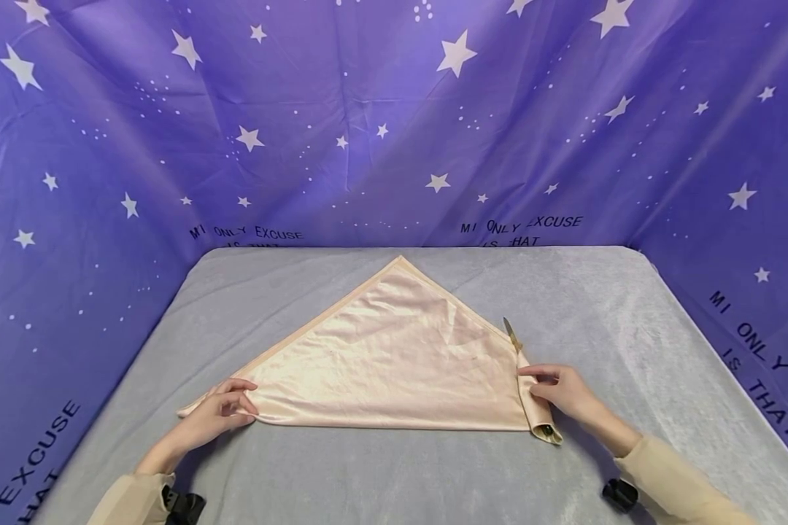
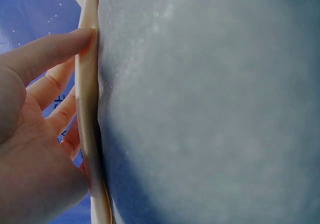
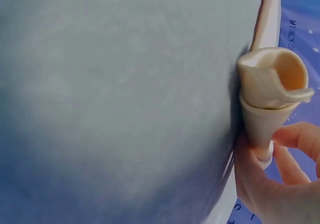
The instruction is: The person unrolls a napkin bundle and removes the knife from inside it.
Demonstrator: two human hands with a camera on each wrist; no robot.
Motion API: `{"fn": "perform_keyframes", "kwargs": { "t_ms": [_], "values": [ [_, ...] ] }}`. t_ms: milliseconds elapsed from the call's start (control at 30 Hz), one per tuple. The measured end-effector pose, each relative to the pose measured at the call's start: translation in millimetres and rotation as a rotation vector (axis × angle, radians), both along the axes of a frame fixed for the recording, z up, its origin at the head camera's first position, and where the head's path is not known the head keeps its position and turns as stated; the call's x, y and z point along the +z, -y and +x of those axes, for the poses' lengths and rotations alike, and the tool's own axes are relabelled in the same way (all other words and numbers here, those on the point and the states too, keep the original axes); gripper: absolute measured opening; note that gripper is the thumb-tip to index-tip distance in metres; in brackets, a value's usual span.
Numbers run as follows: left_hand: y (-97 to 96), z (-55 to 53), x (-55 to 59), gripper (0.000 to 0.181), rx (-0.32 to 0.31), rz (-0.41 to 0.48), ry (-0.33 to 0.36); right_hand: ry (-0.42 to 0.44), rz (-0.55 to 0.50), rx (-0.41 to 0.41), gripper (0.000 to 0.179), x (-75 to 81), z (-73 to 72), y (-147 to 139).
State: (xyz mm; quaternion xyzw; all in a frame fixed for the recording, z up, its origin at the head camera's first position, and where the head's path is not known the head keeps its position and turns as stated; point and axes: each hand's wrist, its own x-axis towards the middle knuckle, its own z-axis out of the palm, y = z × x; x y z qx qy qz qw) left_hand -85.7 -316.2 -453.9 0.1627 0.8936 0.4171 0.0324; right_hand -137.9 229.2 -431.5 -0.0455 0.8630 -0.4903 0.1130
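A shiny cream cloth [image 1: 381,357], folded into a triangle, lies with its point towards the back and its long edge towards me. Its right corner is wound into a narrow roll [image 1: 532,401], whose near end shows as an open, layered tube in the right wrist view. From the roll's far end sticks a slim, dark pointed tip [image 1: 510,332] with a gold-coloured base; the rest is hidden. My right hand [image 1: 561,390] holds the roll between thumb and fingers. At the left end, my left hand [image 1: 219,412] pinches the long edge, thumb in front and fingers over the cloth.
The cloth lies on a table with a grey cover [image 1: 394,474]. Purple curtains [image 1: 341,124] with white stars and black lettering hang behind it and at both sides. A black wrist strap [image 1: 182,504] shows at the left sleeve, another device [image 1: 620,495] at the right.
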Motion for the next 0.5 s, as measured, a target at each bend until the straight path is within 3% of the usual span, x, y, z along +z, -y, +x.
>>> {"fn": "perform_keyframes", "kwargs": {
  "t_ms": [200, 500],
  "values": [
    [-0.1, 0.4, 1.2, 0.012, 0.006, -0.006, 0.008, 0.075, -0.012, -0.019, 0.037, -0.4, 0.1, -5.4],
    [1.1, -0.1, -2.1, 0.011, 0.006, 0.010, 0.027, 0.091, 0.026, -0.044, 0.037, -0.2, 1.6, -5.7]
  ]
}}
